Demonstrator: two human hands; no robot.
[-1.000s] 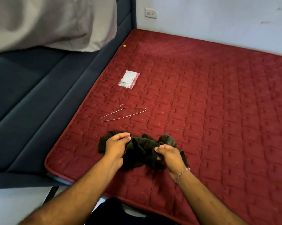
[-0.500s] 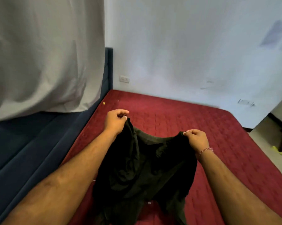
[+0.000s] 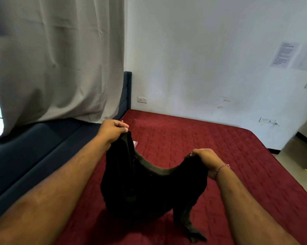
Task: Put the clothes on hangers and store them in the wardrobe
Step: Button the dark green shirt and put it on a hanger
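Observation:
A dark, almost black garment [image 3: 149,188] hangs in the air above the red mattress [image 3: 211,147], its top edge sagging between my two hands. My left hand [image 3: 112,129] grips one upper corner, raised higher and farther out. My right hand [image 3: 205,159], with a thread bracelet at the wrist, grips the other upper corner, lower and nearer. The garment's lower end trails onto the mattress near the bottom of the view. The wire hanger is hidden behind the garment and my arms. No wardrobe is in sight.
A dark blue padded headboard [image 3: 43,149] runs along the left, with a grey curtain [image 3: 60,59] hanging over it. White walls stand behind the bed, with a socket [image 3: 142,99] low down and papers [image 3: 284,54] stuck at the right. Floor shows at far right.
I lifted the crumpled garment off the mattress and spread it between my hands. My view tilted up from the mattress to the wall, and the hanger dropped out of sight.

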